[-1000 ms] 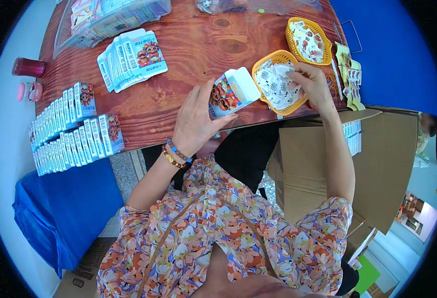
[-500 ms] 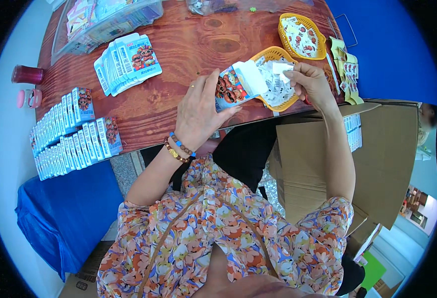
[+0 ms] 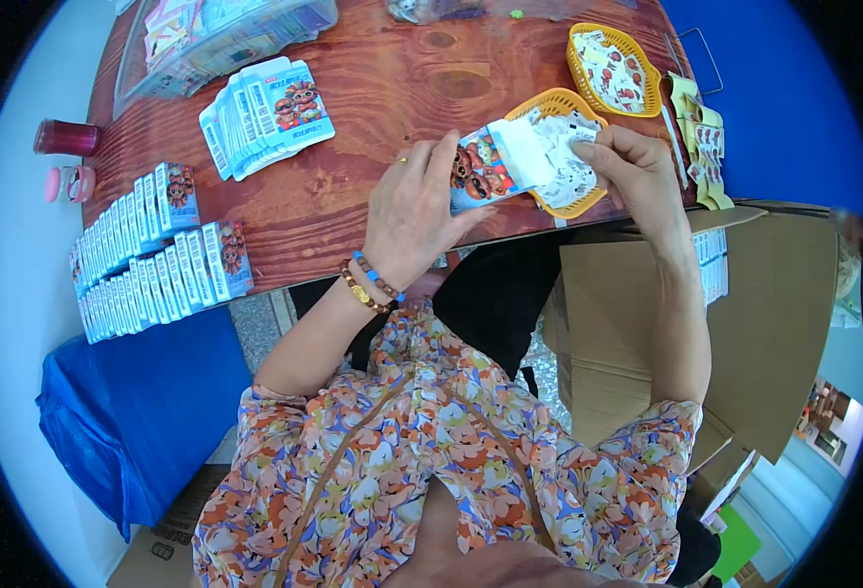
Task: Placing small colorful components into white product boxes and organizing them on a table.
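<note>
My left hand [image 3: 414, 211] is closed round a small blue cardboard box [image 3: 485, 174] with red-brown cartoon figures on its front. The box lies tilted, and its white top flap [image 3: 526, 152] stands open toward the right. Between the thumb and fingers of my right hand [image 3: 639, 174] is a small white packet [image 3: 580, 130] with dark print. That packet is just beyond the box's open end, over a yellow basket [image 3: 584, 206] of similar white packets. My left hand and the box hide part of the table, and the flap covers part of the basket.
Behind stands a second yellow basket [image 3: 655, 103] with red-printed packets. A stack of flat blue boxes [image 3: 255, 122], rows of filled-out boxes [image 3: 162, 269] and a clear plastic bin [image 3: 225, 59] occupy the left. Beside the table's right front edge is an open carton [image 3: 764, 294].
The whole scene has shifted slightly to the right in the view. Both hands keep their grips, and the white packet stays near the box's open end.
</note>
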Available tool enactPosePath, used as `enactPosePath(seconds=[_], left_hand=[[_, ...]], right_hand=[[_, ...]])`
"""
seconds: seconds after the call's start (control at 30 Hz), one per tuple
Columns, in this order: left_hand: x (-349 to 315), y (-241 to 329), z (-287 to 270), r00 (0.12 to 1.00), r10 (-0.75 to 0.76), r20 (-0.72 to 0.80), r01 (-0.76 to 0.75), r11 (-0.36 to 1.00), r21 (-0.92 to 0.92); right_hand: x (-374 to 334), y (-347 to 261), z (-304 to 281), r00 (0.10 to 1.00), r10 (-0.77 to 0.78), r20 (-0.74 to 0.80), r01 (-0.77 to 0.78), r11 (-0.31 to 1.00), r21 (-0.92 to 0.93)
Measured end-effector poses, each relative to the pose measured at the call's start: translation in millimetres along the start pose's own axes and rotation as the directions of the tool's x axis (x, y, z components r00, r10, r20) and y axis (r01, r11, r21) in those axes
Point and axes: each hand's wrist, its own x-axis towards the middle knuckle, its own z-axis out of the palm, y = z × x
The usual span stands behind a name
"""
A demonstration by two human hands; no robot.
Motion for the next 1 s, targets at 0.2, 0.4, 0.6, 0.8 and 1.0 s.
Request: enactPosePath(seconds=[0.2,0.4,0.6,0.8,1.0], left_hand=[[1,6,-3,1.0,0.006,-0.022,-0.007,0.999,-0.036],[0,7,-3,0.999,0.03,-0.042,-0.031,0.999,-0.037],[1,7,1,0.998,0.024,-0.064,-0.028,0.998,-0.062],[0,5,9,0.999,-0.033,-0.039,0.027,0.989,-0.147],[1,-4,7,0.993,-0.104,-0.046,0.086,0.948,-0.307]], right_hand=[[2,-11,15,0.993,-0.033,0.116,0.014,0.987,0.157],[-1,-19,21,0.984,0.052,0.173,-0.076,0.988,0.135],[-2,-18,26,0.975,-0.064,0.214,0.073,0.997,-0.034],[-4,-25,23,0.983,-0.015,0.184,0.012,1.0,0.015],[20,13,-1,1.0,0.004,0.013,-0.003,0.998,-0.07]])
